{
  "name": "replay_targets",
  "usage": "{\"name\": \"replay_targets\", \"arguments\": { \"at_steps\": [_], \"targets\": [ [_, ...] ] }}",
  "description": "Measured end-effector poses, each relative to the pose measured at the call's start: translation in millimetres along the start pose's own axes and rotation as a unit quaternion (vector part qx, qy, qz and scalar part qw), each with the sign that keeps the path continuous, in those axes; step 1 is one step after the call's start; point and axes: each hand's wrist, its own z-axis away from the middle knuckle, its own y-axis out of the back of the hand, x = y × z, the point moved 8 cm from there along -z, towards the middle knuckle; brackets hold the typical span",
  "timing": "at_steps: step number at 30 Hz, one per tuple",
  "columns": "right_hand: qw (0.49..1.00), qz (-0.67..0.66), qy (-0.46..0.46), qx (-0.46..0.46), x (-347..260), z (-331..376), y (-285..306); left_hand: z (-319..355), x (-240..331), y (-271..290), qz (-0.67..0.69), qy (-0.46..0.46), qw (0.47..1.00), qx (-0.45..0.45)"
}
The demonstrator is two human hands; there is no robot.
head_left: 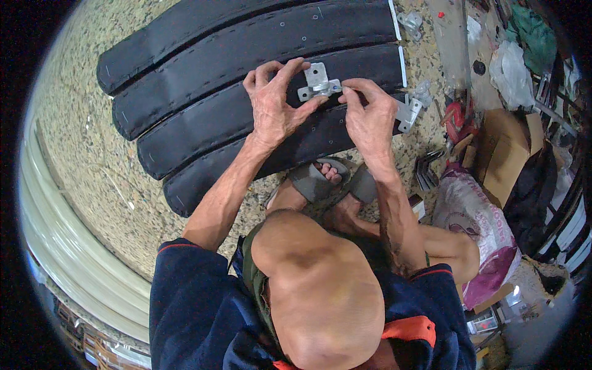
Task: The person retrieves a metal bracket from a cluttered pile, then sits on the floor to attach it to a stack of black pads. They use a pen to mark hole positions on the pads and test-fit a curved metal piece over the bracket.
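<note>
A silver metal bracket [316, 75] with flat, holed tabs rests over the black padded panels. My left hand [271, 111] grips it, with a finger at its upper left edge and the thumb along its lower edge. From the right, my right hand [373, 117] pinches thumb and forefinger together at the bracket's right end. Whatever small thing is between those fingertips is too small to make out. Beneath both hands lie several long, curved black padded panels [209, 71], side by side, with small holes and stitched marks.
More metal brackets lie at the panels' right ends, one [407, 113] near my right wrist. Farther right are a red tool [456, 123], an open cardboard box [502, 154], a printed sack [472, 209] and clear plastic bags [510, 71]. Shiny pale long pieces [74, 228] curve along the left.
</note>
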Motion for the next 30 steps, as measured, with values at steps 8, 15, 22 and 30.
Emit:
{"name": "replay_targets", "arguments": {
  "at_steps": [8, 15, 22, 30],
  "targets": [
    [0.993, -0.092, 0.06, 0.049, -10.0, 2.0, 6.6, 0.2, 1.3, 0.9, -0.003, -0.007, 1.0, 0.007],
    [0.99, -0.064, 0.123, 0.039, -20.3, 1.5, -16.4, 1.5, -2.0, -0.3, 0.016, -0.002, 1.0, 0.015],
    [0.987, -0.025, 0.153, 0.036, -16.8, -1.5, -24.2, 2.2, -2.8, -1.1, 0.014, -0.012, 1.0, 0.023],
    [0.98, 0.015, 0.195, 0.022, -28.4, -3.9, -29.8, 2.6, -2.8, -1.0, 0.01, -0.007, 1.0, 0.011]
  ]
}}
